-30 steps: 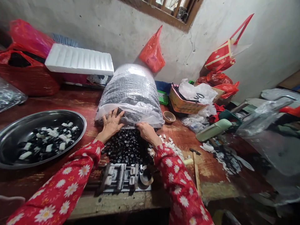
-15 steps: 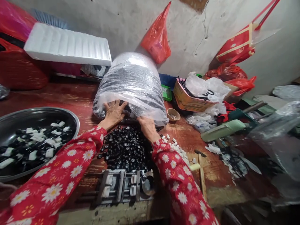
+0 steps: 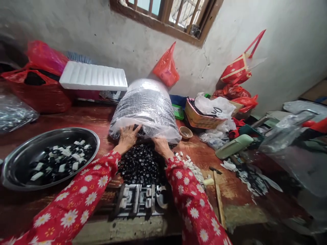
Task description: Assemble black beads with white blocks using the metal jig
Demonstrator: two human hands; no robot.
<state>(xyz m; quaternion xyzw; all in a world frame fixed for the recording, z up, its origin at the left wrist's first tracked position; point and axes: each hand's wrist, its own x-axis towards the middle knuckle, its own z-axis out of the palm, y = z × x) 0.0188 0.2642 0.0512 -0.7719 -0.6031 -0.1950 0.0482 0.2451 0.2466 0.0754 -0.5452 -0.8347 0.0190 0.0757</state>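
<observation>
A large clear plastic bag (image 3: 148, 100) full of dark parts lies on the red-brown table, its mouth facing me. My left hand (image 3: 127, 139), fingers spread, rests at the left of the bag's mouth. At the right of the mouth, my right hand (image 3: 161, 145) has its fingers closed on the bag's edge. Between and below my hands is a pile of small black parts (image 3: 144, 166), with white pieces (image 3: 192, 167) to its right. A metal fixture (image 3: 138, 200) holding white pieces sits at the table's front edge.
A metal basin (image 3: 11, 170) with black and white parts stands at the left. On the right lie a hammer (image 3: 218, 200), a small brown bowl (image 3: 185, 132), a filled carton (image 3: 204, 119) and a pale green bottle (image 3: 235, 146). White foam (image 3: 93, 76) sits behind.
The view has tilted up and shifted, showing more of the window and the left side. Both hands remain at the bag's mouth, in nearly the same pose.
</observation>
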